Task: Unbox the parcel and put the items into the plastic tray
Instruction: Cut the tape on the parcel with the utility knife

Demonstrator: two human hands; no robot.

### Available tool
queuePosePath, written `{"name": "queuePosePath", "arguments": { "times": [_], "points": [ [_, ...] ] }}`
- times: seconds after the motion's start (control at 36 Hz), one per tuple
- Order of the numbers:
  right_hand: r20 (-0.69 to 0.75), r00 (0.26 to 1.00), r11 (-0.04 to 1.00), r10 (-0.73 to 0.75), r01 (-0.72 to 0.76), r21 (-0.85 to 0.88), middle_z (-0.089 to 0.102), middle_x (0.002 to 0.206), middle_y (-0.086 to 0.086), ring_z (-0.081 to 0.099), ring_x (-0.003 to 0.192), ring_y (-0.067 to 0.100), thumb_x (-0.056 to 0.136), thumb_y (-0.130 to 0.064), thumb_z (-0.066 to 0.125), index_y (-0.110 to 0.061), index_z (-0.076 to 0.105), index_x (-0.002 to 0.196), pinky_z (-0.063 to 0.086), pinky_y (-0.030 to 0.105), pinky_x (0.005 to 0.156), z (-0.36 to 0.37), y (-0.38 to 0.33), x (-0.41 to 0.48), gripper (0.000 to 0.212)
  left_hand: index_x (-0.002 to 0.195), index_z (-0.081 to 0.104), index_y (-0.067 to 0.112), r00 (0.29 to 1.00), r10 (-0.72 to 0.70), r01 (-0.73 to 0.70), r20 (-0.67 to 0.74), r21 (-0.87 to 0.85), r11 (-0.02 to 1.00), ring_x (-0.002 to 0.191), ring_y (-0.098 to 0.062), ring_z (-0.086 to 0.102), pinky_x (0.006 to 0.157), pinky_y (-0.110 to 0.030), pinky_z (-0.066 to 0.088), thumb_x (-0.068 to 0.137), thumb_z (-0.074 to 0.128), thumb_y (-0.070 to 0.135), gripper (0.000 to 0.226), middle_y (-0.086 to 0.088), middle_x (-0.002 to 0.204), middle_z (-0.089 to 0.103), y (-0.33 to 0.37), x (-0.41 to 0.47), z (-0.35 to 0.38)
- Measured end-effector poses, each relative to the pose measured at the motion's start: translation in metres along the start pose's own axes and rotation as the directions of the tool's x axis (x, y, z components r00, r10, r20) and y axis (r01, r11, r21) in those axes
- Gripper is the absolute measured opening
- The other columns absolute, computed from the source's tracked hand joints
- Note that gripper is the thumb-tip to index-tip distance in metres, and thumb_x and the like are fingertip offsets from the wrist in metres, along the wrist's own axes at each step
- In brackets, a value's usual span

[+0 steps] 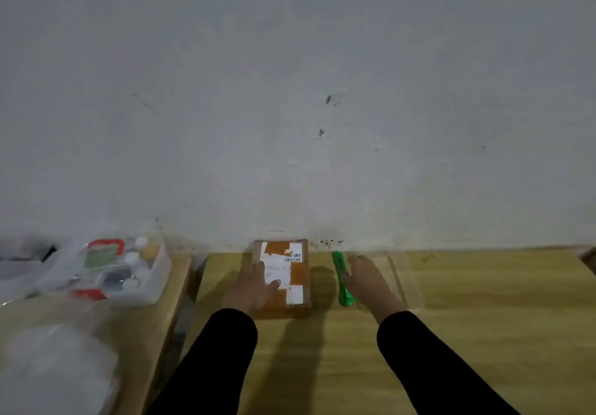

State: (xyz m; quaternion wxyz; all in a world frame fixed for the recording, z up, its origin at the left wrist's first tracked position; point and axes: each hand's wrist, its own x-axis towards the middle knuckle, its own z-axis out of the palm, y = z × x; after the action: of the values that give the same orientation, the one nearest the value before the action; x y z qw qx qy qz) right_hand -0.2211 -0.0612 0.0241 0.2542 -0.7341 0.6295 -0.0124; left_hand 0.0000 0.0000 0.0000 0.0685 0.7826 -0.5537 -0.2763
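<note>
Grey-white plaster wall (290,92) fills most of the view, and below it runs a pale wooden bench (483,324).

By my judgement the task is only at its beginning. The brown cardboard parcel with white shipping labels (283,272) is not yet cut or lifted open, and no item from it is out, so the opening, the emptying and the placing into the tray are all left to do.

The parcel is a small flat box, lying at 12 o'clock on the bench, its far end close against the wall. Its top carries torn white label pieces and a barcode, and its edges look square and undamaged. The picture is blurred, so I cannot see the tape.

The left grip (254,285) lies on the parcel's near left part, fingers spread and fairly straight, pressing on the top and not curled round it.

At 3 o'clock from the parcel, near but apart, lies a green plastic box cutter (342,280). The right grip (367,282) is flat just beside it with stretched fingers; whether the thumb touches it I cannot tell.

Around this hand I see the faint outline of a clear plastic tray (400,282).

At 9 o'clock, on a second wooden bench (154,334), stands a clear plastic bin with small bottles (158,272), and nearer lie white plastic bags (58,366).
</note>
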Motion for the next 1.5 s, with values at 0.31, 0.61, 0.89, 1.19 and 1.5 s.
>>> {"name": "queuePosePath", "arguments": {
  "times": [0.31, 0.61, 0.89, 1.19, 1.5],
  "points": [
    [-0.092, 0.975, 0.977, 0.204, -0.208, -0.04, 0.042, 0.136, 0.015, 0.043, 0.121, 0.027, 0.096, -0.008, 0.038, 0.0, 0.033, 0.136, 0.041, 0.034, 0.102, 0.071, -0.002, 0.045, 0.042, 0.148, -0.003, 0.029, 0.998, 0.018, -0.035, -0.062, -0.279, 0.96, 0.129, -0.02, 0.044, 0.085, -0.022, 0.044, 0.095, 0.045, 0.041, 0.072, 0.001, 0.148, 0.034, -0.016, 0.013, 0.023],
    [-0.216, 0.898, 0.899, 0.383, -0.308, 0.312, 0.048, 0.123, 0.018, 0.05, 0.111, 0.033, 0.089, -0.008, 0.054, 0.0, 0.049, 0.124, 0.048, 0.043, 0.093, 0.095, -0.01, 0.047, 0.036, 0.149, 0.004, 0.031, 0.996, 0.004, -0.044, -0.084, -0.475, 0.879, 0.122, -0.016, 0.05, 0.068, -0.014, 0.048, 0.094, 0.049, 0.039, 0.071, 0.0, 0.145, 0.039, -0.026, 0.021, 0.036],
    [-0.346, 0.867, 0.848, 0.36, -0.149, 0.508, 0.058, 0.111, 0.013, 0.052, 0.091, 0.017, 0.086, -0.01, 0.06, -0.004, 0.056, 0.123, 0.051, 0.031, 0.08, 0.088, -0.031, 0.02, 0.038, 0.147, -0.005, 0.037, 1.0, 0.0, -0.007, -0.015, -0.482, 0.876, 0.121, -0.02, 0.05, 0.082, -0.027, 0.049, 0.093, 0.047, 0.044, 0.075, -0.003, 0.146, 0.037, -0.027, 0.024, 0.035],
    [-0.319, 0.941, 0.897, 0.117, 0.037, 0.44, 0.053, 0.115, 0.011, 0.054, 0.097, 0.017, 0.088, -0.016, 0.06, -0.008, 0.049, 0.13, 0.051, 0.024, 0.08, 0.086, -0.079, 0.021, 0.044, 0.145, -0.007, 0.041, 0.998, 0.023, -0.048, -0.06, -0.46, 0.887, 0.121, -0.023, 0.05, 0.094, -0.04, 0.05, 0.092, 0.047, 0.045, 0.076, -0.005, 0.145, 0.039, -0.032, 0.03, 0.043],
    [-0.399, 0.906, 0.878, 0.14, 0.072, 0.473, 0.046, 0.126, 0.013, 0.042, 0.12, 0.024, 0.095, -0.016, 0.045, -0.01, 0.05, 0.13, 0.042, 0.028, 0.092, 0.094, -0.067, 0.027, 0.036, 0.138, -0.009, 0.055, 0.996, 0.085, -0.089, -0.033, -0.559, 0.824, 0.113, -0.021, 0.054, 0.09, -0.046, 0.052, 0.089, 0.043, 0.054, 0.071, -0.004, 0.139, 0.042, -0.046, 0.035, 0.049]
  ]
}}
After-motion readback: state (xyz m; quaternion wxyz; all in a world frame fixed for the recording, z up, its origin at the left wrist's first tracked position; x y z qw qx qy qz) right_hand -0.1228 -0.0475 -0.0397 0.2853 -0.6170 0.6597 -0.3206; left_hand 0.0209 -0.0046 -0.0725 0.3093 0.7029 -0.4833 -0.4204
